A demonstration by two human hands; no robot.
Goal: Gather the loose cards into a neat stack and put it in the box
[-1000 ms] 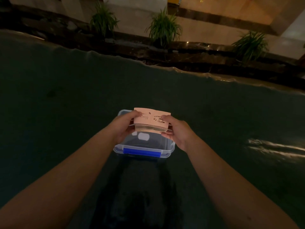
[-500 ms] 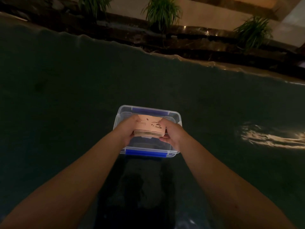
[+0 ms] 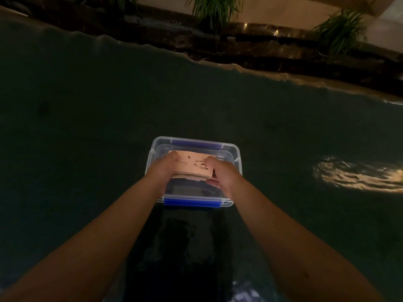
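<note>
A stack of pink cards with a small coffee-cup print on top is held level inside the mouth of a clear plastic box with blue clips. My left hand grips the stack's left end and my right hand grips its right end. The stack sits below the box rim, toward the far half. Whether it touches the box floor is hidden by my hands. The box stands open on a dark table, straight in front of me.
The dark table surface spreads wide on both sides, with a bright light reflection at the right. Its far edge borders a dark ledge with potted plants.
Both hands have lowered the card stack from above the box down into its opening. The view has tilted down, so the box's far rim now shows.
</note>
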